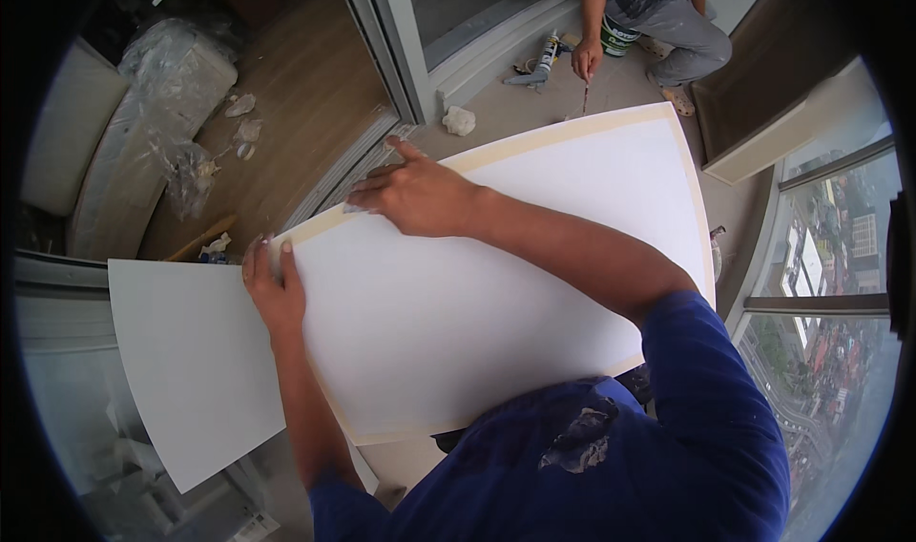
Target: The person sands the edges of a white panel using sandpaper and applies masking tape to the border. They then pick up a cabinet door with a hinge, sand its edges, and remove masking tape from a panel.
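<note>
One big white panel (496, 323) lies under both hands, long axis 8-to-2 o'clock, bulk toward 3 o'clock from my fingers. Smaller white sheet (196, 351) at 9 o'clock. Right hand (410, 191): palm down on big panel's 11 o'clock edge; can't tell if fingers hold anything. Left hand (275, 284): nearer the 9 o'clock corner, thumb on tan border strip (572, 135); clamped or loose, can't tell.

A hand could pass over the white panel (458, 327) below the right forearm (568, 248), which bars its upper part. The left hand (276, 292) blocks the left corner, a second panel (196, 370) just beyond. Past the far edge, a door frame (391, 51) and a co-worker (658, 29) (bucket (618, 38) close by) obstruct; windows (825, 241) close the right.
</note>
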Action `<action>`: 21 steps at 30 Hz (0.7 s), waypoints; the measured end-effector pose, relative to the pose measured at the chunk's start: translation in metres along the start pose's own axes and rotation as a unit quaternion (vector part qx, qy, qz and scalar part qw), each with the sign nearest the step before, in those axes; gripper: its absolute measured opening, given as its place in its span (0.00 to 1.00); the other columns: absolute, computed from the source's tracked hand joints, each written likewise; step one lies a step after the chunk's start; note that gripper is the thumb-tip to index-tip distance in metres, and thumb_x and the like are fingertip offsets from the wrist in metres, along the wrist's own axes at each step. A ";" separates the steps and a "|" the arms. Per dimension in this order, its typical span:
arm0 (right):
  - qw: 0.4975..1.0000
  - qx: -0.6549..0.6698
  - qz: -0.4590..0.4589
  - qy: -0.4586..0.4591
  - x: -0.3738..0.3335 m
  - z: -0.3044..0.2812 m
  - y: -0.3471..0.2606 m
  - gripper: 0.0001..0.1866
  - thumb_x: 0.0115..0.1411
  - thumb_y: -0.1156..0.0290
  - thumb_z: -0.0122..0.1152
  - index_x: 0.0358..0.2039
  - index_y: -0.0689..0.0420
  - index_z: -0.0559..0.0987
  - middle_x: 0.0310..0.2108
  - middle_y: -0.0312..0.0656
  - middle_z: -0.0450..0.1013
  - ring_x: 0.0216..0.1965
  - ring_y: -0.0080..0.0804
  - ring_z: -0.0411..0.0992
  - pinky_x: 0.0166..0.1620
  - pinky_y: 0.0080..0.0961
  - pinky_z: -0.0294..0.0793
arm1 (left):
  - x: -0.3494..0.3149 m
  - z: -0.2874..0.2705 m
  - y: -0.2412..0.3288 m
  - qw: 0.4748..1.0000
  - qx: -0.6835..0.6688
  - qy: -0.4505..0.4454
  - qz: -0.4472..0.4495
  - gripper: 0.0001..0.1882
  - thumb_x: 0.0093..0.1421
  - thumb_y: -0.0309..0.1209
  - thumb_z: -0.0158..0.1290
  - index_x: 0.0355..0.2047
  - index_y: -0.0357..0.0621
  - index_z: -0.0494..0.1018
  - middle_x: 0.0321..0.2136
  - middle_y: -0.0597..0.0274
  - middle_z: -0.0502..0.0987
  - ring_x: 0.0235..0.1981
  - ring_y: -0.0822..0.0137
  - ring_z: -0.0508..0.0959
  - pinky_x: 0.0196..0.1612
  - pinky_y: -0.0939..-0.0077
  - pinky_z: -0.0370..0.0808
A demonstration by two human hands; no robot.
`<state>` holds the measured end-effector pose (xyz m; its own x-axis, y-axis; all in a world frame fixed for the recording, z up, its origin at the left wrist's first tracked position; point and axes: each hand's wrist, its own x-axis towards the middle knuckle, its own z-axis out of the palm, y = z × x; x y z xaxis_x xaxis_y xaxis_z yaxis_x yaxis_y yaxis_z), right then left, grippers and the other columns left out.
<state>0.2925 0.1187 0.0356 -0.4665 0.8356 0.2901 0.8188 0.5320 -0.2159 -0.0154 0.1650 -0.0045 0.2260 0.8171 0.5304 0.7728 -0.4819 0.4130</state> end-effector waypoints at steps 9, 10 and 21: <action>0.997 -0.056 -0.052 0.003 -0.005 0.008 0.012 0.22 0.70 0.69 0.53 0.63 0.51 0.80 0.63 0.37 0.77 0.67 0.41 0.71 0.78 0.63 0.45 | -0.006 0.011 -0.025 0.995 -0.033 -0.023 -0.093 0.26 0.76 0.42 0.49 0.62 0.31 0.73 0.61 0.39 0.75 0.64 0.42 0.74 0.66 0.54 0.70; 0.997 -0.054 -0.041 0.027 -0.026 0.002 0.025 0.22 0.71 0.68 0.53 0.64 0.49 0.79 0.65 0.36 0.76 0.70 0.41 0.69 0.78 0.63 0.44 | -0.009 0.008 -0.031 0.994 -0.034 -0.025 -0.096 0.26 0.76 0.42 0.49 0.62 0.31 0.73 0.61 0.39 0.75 0.64 0.42 0.74 0.67 0.54 0.70; 0.928 -0.247 0.271 0.071 -0.271 -0.136 0.122 0.25 0.70 0.67 0.60 0.67 0.45 0.77 0.68 0.36 0.73 0.75 0.40 0.61 0.77 0.61 0.46 | -0.010 0.007 -0.022 0.993 -0.051 -0.041 -0.098 0.27 0.76 0.43 0.49 0.63 0.30 0.72 0.62 0.38 0.74 0.64 0.41 0.73 0.67 0.54 0.69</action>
<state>0.5648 -0.0612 0.0577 0.0784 0.9171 0.3909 0.9900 -0.1178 0.0777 -0.0308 0.1700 -0.0238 0.1269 0.9196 0.3718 0.7442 -0.3361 0.5773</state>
